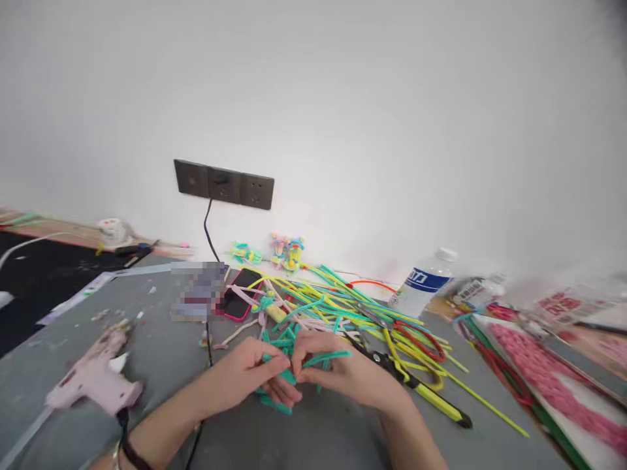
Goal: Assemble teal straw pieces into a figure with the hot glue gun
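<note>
Between my hands are teal pipe cleaners (327, 357), with ends sticking out around the fingers. My left hand (259, 373) is closed on a teal piece, thumb and forefinger pinched together. Close beside it, my right hand (326, 365) also pinches a teal pipe cleaner whose end points right. Where the fingertips meet, the exact joint of the pieces is hidden. Just beyond the hands lies a small figure of yellow, teal and pink pipe cleaners (274, 310). A loose heap of yellow, teal and pink pipe cleaners (337, 301) spreads behind and right.
A pink glue gun (93, 378) lies at left, its black cord below. Yellow-handled pliers (435, 398) and red-handled scissors (424, 339) lie right. Behind are a phone (240, 297), finished figures (289, 251) and a bottle (426, 284). A pink textured piece (543, 372) is far right.
</note>
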A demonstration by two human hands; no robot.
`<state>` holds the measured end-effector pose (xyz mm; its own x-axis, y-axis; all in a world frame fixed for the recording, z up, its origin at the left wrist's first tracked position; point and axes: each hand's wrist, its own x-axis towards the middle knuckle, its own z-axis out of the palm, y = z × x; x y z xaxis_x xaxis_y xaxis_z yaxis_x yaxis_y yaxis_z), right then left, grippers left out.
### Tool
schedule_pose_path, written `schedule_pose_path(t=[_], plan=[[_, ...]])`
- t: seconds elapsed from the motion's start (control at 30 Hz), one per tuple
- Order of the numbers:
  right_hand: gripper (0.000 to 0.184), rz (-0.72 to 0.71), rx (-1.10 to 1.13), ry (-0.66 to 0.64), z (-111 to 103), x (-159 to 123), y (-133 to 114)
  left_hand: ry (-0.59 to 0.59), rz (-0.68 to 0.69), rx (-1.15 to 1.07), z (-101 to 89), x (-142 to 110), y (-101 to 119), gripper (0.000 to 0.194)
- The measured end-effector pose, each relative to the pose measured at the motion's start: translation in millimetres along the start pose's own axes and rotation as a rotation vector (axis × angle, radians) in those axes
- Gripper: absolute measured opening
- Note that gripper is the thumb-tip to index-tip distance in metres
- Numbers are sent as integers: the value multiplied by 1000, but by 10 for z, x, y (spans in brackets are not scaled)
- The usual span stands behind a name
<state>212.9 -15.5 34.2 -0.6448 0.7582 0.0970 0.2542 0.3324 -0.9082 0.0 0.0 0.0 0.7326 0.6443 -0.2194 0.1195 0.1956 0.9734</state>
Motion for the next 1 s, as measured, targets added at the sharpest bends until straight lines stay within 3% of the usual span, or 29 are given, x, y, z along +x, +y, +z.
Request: schedule_pose_path(t=[0.4, 0.57, 0.77, 1.0], plan=[[16, 32, 90, -57, -1, -16, 25, -61, -29, -46, -10, -19, -18, 48], [15, -1, 72, 140, -24, 12, 56, 66, -12, -58, -54, 5, -6, 53], [11, -88, 55, 417, -45, 28, 132, 216, -1, -42, -77, 45, -7, 76], [11, -156, 13, 463, 84, 95, 109, 288, 146, 104, -92, 34, 11, 45]])
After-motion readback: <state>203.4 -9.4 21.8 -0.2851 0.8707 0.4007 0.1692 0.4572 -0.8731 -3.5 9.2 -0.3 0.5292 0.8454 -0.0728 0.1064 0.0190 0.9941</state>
